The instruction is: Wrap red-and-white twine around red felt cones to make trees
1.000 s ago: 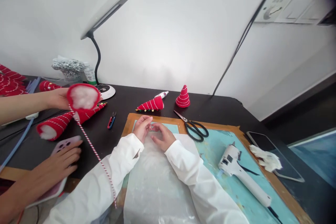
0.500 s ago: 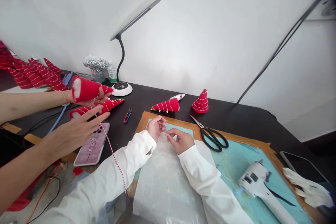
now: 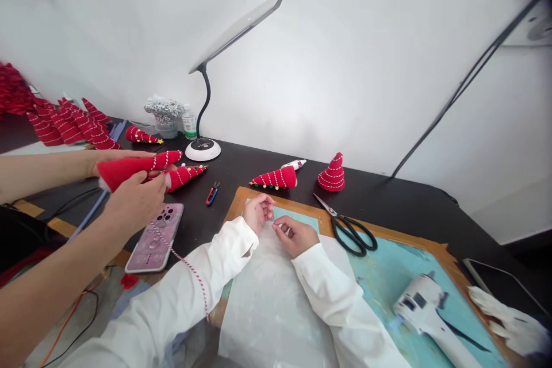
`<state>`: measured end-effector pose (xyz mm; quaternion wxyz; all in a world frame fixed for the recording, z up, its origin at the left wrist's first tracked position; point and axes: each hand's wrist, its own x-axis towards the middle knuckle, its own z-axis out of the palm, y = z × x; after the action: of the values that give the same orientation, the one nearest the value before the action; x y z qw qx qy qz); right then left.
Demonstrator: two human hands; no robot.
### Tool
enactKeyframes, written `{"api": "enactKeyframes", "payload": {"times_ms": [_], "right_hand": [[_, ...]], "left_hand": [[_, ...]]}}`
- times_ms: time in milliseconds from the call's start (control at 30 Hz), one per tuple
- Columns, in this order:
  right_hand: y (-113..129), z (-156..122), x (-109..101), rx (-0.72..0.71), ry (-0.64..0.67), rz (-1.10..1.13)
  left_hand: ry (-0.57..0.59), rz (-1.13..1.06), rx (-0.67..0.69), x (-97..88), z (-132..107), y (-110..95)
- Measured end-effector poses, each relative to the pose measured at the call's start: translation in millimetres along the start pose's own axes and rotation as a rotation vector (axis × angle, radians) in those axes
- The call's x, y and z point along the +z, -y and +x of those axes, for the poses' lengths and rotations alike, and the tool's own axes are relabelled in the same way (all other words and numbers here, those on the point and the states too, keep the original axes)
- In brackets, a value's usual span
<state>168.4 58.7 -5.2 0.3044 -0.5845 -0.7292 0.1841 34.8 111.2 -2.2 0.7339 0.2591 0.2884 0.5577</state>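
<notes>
My left hand [image 3: 259, 213] and my right hand [image 3: 296, 236] face each other over a white sheet [image 3: 271, 299], fingertips pinched close together. Whatever lies between the fingers is too small to make out. Just beyond them a red felt cone [image 3: 276, 178], wound with striped cord and trimmed with small beads, lies on its side. A second corded red cone [image 3: 332, 173] stands upright to its right. Black-handled scissors [image 3: 347, 230] rest near my right hand, on the edge of the work mat [image 3: 388, 259].
At left, a co-worker's hands [image 3: 133, 201] wind striped cord round a red cone [image 3: 125, 171]; the cord trails over my left sleeve. Nearby are a pink phone [image 3: 150, 253], snips [image 3: 212, 194] and a desk lamp [image 3: 202, 149]. A glue gun [image 3: 420, 302] lies at right.
The co-worker's hands have turned the red cone and brought the cord around it, the near hand closing in on it. My hands stay pinched almost in place; the view has shifted slightly.
</notes>
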Motion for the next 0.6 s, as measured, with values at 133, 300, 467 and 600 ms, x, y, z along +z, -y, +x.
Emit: {"api": "enactKeyframes", "payload": {"times_ms": [133,300,467,600], "right_hand": [[1,0,0,0.021,-0.012,0.014],[-3,1,2,0.037,-0.006,-0.016],[-8,1,4,0.048,-0.003,0.005],[-11,1,6,0.045,-0.024,0.030]], "left_hand": [[0.012,-0.063,0.033,1.0,-3,-4],[0.061,-0.200,0.081,1.6,-7,-11],[0.081,-0.234,0.072,-1.2,-4,-9],[0.074,-0.241,0.078,-1.9,-3,-10]]}}
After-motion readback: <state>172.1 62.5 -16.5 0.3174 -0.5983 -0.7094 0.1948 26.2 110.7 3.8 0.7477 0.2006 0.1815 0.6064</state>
